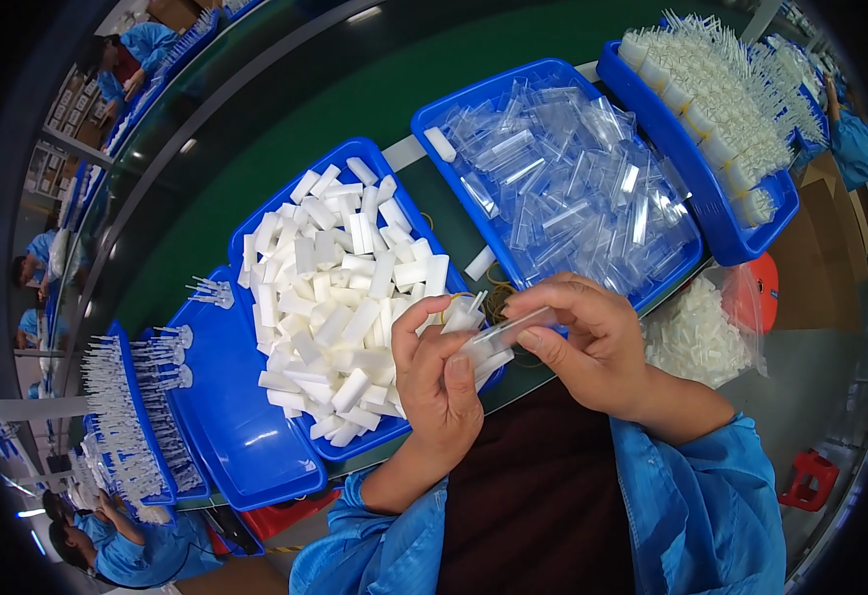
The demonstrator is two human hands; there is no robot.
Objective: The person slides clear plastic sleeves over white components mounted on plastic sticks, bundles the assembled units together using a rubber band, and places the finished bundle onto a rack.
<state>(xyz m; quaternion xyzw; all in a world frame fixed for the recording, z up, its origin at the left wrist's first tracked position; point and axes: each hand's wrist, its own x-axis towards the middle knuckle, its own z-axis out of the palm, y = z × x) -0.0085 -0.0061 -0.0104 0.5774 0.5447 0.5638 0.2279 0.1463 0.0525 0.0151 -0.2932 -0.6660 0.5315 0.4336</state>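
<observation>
A clear plastic sleeve (505, 335) is pinched between my two hands in front of my chest. My left hand (439, 387) grips its left end between thumb and fingers, where something whitish shows through the plastic. The right end sits between the thumb and fingers of my right hand (588, 347). Just behind the left fingertips is a small white piece (465, 311); whether that hand holds it too is unclear. To the left, a blue bin (335, 159) is heaped with white foam blocks (340, 297). Farther right, another blue bin (528, 74) holds many loose clear sleeves (563, 169).
An upper-right blue tray (692, 203) carries rows of white stemmed parts (722, 109). At left is a blue tray (246, 416) with a few similar parts, beside more trays. A bag of white pieces (702, 332) and a red stool (809, 481) are at right. Co-workers in blue sit beyond the green belt (255, 129).
</observation>
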